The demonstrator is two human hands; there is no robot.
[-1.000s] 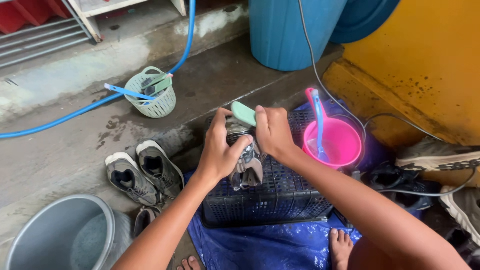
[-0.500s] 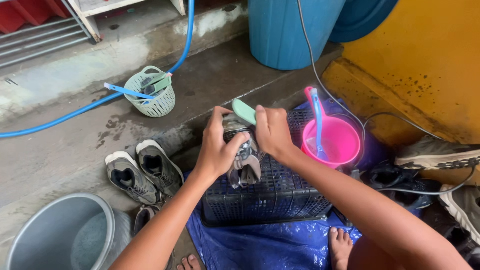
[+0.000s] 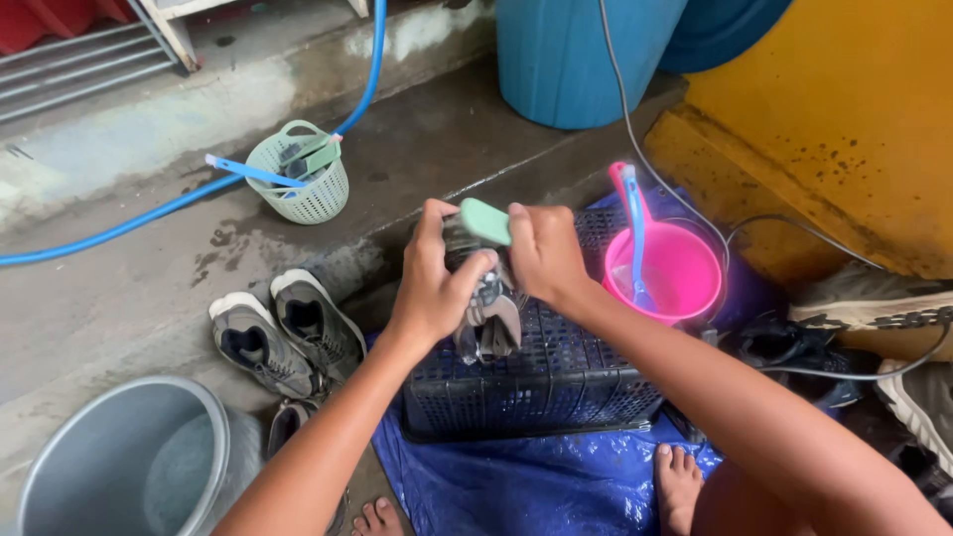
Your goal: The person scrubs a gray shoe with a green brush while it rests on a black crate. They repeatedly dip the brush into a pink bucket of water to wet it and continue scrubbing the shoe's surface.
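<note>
Shoe in hand: we hold a grey shoe (image 3: 486, 313) upright over the far edge of the dark plastic crate (image 3: 541, 382), its tongue and opening hanging toward us.
Left hand: our left hand (image 3: 435, 288) is clenched round the left side of the shoe, thumb across its front, fingers out of sight behind it.
Right hand: our right hand (image 3: 541, 253) grips a pale green brush (image 3: 486, 220) by its back and presses it on the top of the shoe; the bristles are hidden from us.
Crate: it lies upside down on a blue tarp (image 3: 536, 486), its slotted base serving as the work surface, with our bare toes at the tarp's near edge.
Pink basin: a pink basin (image 3: 670, 273) sits just beside the crate's far right corner, with a pink and blue dipper (image 3: 635, 223) standing in it, handle up.
Grey pair: two grey shoes (image 3: 283, 333) rest side by side on the wet concrete, just off the crate's left edge; a third shoe shows partly below them.
Bucket: a grey metal bucket (image 3: 69, 467) holding water stands at the near left, well apart from the crate.
Basket: a small green basket (image 3: 303, 189) with brushes in it stands on the concrete beyond the grey pair, a blue hose (image 3: 149, 213) running past it.
Far side: a blue barrel (image 3: 576, 60) stands beyond the crate, next to a yellow wall (image 3: 854, 109).
Right side: more shoes (image 3: 864, 303) and a dark cable lie at the foot of that wall.
</note>
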